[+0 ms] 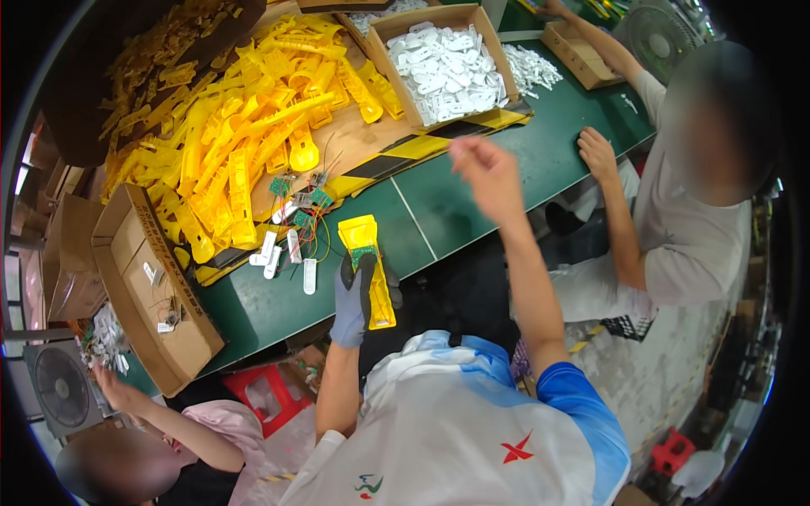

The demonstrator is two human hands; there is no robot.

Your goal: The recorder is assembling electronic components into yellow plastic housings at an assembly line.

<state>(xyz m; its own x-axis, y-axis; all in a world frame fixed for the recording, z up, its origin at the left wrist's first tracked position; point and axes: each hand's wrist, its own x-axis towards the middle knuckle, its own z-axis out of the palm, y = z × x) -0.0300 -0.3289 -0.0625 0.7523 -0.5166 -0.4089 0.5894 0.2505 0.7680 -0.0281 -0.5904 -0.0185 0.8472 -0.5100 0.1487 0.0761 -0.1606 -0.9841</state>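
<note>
My left hand [353,304], in a grey glove, is closed around a long yellow plastic housing [382,308] just over the table's front edge. A small green circuit board [364,252] sits inside the housing near its wide far end, next to the gloved fingers. My bare right hand [492,181] is raised to the right, short of a cardboard box of white plastic parts [445,72]. Its fingers are curled together and slightly blurred; whatever they may hold cannot be made out. Ahead of the left hand lie wired circuit boards [310,207] and several white plastic pieces [294,246].
Yellow housings [245,126] are heaped on a board edged with black-and-yellow tape [405,156]. A low cardboard tray [156,287] stands at the left on the green table [253,325]. Co-workers sit at the right [700,185] and lower left [202,438].
</note>
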